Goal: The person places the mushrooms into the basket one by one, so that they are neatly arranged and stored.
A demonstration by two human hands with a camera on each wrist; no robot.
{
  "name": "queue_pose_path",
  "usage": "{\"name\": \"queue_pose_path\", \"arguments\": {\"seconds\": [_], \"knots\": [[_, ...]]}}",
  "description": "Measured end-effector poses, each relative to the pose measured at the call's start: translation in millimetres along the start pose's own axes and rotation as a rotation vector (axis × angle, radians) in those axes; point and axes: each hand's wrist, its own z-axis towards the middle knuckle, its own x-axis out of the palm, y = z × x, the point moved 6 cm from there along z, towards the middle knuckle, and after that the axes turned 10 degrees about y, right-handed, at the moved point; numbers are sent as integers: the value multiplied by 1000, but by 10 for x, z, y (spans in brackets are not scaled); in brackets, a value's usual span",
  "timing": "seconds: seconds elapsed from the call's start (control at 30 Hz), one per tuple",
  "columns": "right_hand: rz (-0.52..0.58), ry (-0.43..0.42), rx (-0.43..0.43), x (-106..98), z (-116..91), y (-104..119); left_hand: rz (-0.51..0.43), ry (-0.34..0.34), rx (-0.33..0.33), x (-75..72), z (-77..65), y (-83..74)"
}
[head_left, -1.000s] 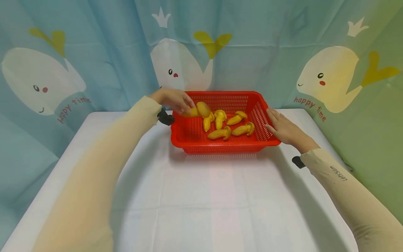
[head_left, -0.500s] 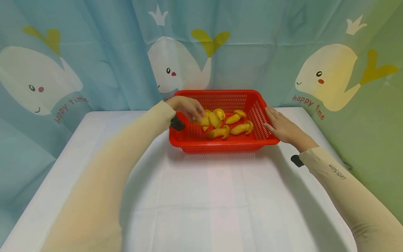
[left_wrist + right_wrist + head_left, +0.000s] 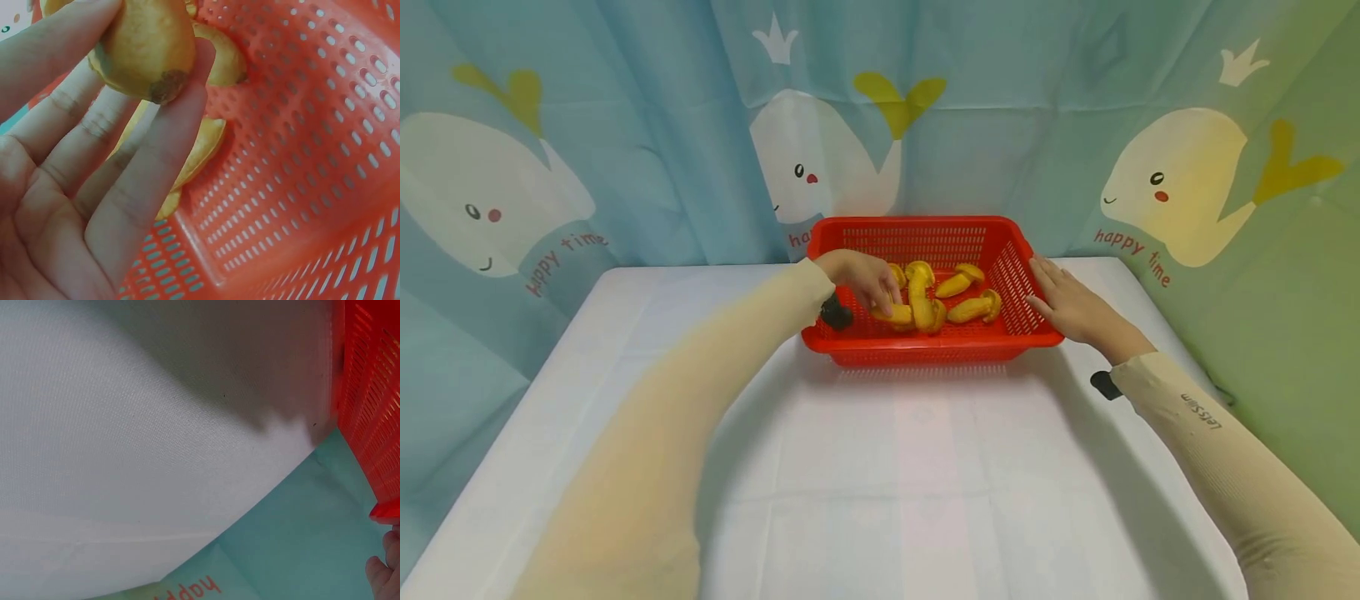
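In the head view, my left hand [image 3: 867,279] reaches inside the red plastic basket [image 3: 947,340] and pinches a yellow mushroom [image 3: 895,314] by its stem. The left wrist view shows that mushroom's brown-tipped stem end [image 3: 150,47] between thumb and fingers. Its cap points right, overlapping another mushroom [image 3: 937,317] below. Several more mushrooms lie in the basket, among them one [image 3: 958,280] at the back and one [image 3: 974,307] at the right. My right hand [image 3: 1071,304] rests with straight fingers along the basket's right rim; only its fingertips [image 3: 389,565] show in the right wrist view.
The basket stands at the back of a white-covered table [image 3: 880,467]. Behind it hangs a blue-green curtain [image 3: 1000,150] with whale prints. The table's edge shows beside the basket in the right wrist view.
My left hand has moved right and down into the basket with the mushroom, from above its left side to just over the front mushroom. The right hand has stayed on the rim.
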Motion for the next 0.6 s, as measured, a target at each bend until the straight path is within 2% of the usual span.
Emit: {"name": "queue_pose_path", "arguments": {"seconds": [0.37, 0.6], "knots": [[1, -5, -1, -2, -2, -5, 43, 79, -39, 64, 101, 101], [5, -3, -11, -5, -17, 15, 7, 90, -116, 30, 86, 234]]}}
